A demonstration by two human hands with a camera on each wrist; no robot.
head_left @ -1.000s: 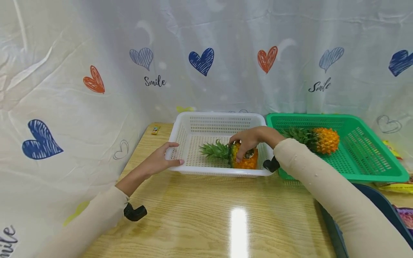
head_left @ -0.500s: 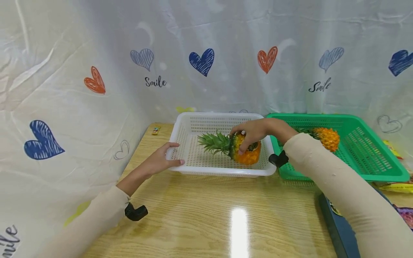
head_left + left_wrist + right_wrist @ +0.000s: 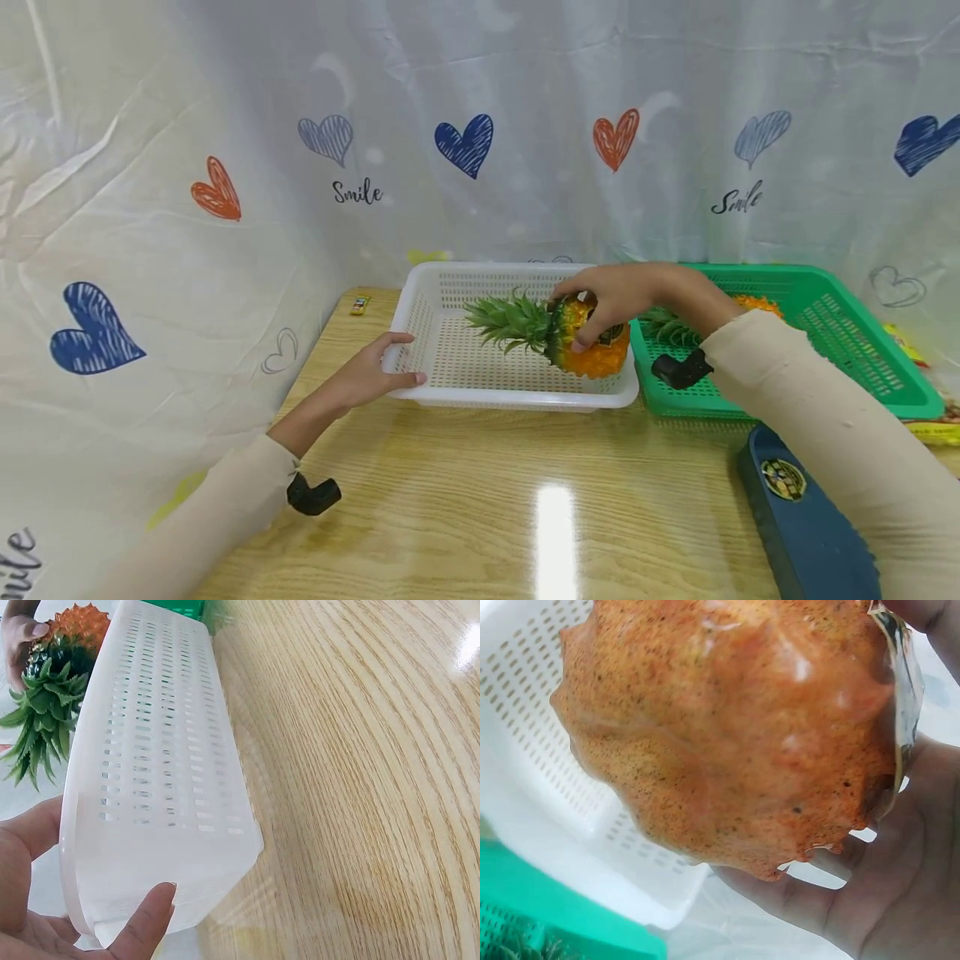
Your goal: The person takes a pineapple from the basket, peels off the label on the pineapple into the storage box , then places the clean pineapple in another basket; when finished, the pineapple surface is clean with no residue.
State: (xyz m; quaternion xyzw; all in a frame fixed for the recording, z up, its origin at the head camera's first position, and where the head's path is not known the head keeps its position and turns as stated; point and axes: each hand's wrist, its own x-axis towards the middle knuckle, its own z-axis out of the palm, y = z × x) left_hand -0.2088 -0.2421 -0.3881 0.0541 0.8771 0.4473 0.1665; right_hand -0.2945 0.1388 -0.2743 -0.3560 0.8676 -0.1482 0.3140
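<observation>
My right hand (image 3: 626, 292) grips an orange-yellow pineapple (image 3: 592, 362) by its body, thumb and fingers on opposite sides. The fruit lies sideways, green crown to the left, raised over the right half of a white slotted basket (image 3: 517, 400). Up close in the right wrist view, the pineapple's orange skin (image 3: 727, 735) fills much of the frame, with a shiny label at its edge. My left hand (image 3: 367, 375) holds the basket's left end, fingers over the rim and thumb at the front corner. A second pineapple (image 3: 759, 305), partly hidden by my right arm, lies in the green basket (image 3: 825, 408).
Touching or nearly touching the white basket, the green one stands to its right. A dark blue tray (image 3: 810, 533) with a round label sits at the front right, partly under my sleeve. A small yellow packet (image 3: 360, 305) lies at the back left, before a heart-printed curtain (image 3: 525, 200).
My right hand has lifted the pineapple off the white basket's floor and shifted it up and to the right. My left hand stays on the basket. More of the blue tray shows.
</observation>
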